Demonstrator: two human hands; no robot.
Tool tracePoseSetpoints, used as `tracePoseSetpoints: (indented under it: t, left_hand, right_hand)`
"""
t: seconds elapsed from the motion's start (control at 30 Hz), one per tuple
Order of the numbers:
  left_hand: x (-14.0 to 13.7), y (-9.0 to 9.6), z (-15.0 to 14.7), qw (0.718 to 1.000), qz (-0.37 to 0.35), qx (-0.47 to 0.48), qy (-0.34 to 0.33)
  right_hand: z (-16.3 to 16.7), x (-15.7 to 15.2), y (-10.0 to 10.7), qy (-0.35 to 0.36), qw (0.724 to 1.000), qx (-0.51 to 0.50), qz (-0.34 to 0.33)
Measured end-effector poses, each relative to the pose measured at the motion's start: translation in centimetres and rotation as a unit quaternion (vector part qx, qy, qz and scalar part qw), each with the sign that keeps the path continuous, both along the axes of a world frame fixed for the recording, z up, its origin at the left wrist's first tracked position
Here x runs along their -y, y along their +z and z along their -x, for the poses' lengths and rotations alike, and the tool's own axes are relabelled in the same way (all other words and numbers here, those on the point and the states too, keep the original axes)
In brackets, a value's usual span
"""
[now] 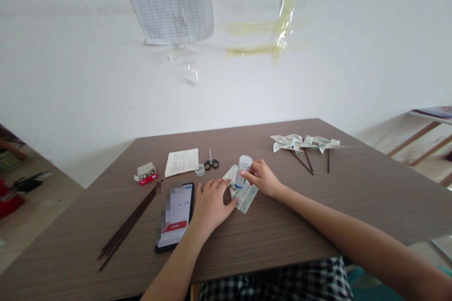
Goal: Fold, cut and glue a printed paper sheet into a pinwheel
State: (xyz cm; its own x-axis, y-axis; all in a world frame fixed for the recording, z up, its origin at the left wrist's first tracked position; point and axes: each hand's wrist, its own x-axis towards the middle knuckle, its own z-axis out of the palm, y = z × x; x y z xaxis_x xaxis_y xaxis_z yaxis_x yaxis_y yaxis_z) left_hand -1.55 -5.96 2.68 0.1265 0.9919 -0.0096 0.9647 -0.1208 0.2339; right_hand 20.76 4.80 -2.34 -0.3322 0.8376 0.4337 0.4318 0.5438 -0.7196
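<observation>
My right hand [263, 178] grips a small translucent glue bottle [244, 164] with a blue-marked lower part, its end down against a piece of printed paper [247, 194]. The paper is cut and partly folded, and lies flat on the table. Spread out, the fingers of my left hand [213, 202] rest at the paper's left edge, with the thumb touching its lower side. A clear round cap [199, 170] sits beyond my left hand, beside black-handled scissors [211, 162].
Several paper pinwheels [303, 143] on dark sticks lie at the back right. To the left are a phone [176, 216], a bundle of dark sticks [129, 223], a small red-and-white box [146, 175] and a stack of printed paper [181, 161]. A wall rises behind the table [282, 240].
</observation>
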Motion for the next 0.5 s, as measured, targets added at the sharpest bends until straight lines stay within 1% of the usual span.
tracePoseSetpoints:
  t: [0.1,0.2,0.33,0.4,0.5]
  left_hand:
    - [0.0,0.0,0.0,1.000,-0.001,0.005,0.002]
    - [0.0,0.0,0.0,1.000,-0.003,0.011,0.004]
    - [-0.1,-0.1,0.0,1.000,0.001,0.008,0.004]
    - [-0.1,-0.1,0.0,1.000,0.003,0.008,0.006]
    - [-0.1,-0.1,0.0,1.000,0.001,0.010,0.007]
  right_hand:
    - [-0.3,-0.2,0.1,-0.015,1.000,-0.006,0.005]
    - [-0.7,-0.3,0.4,-0.030,0.998,-0.046,0.019]
    - [-1.1,-0.4,0.7,-0.023,0.994,-0.098,0.039]
    - [-1.1,-0.3,0.8,-0.019,0.994,-0.101,0.034]
    - [-1.0,-0.1,0.9,-0.012,0.997,-0.077,0.016]
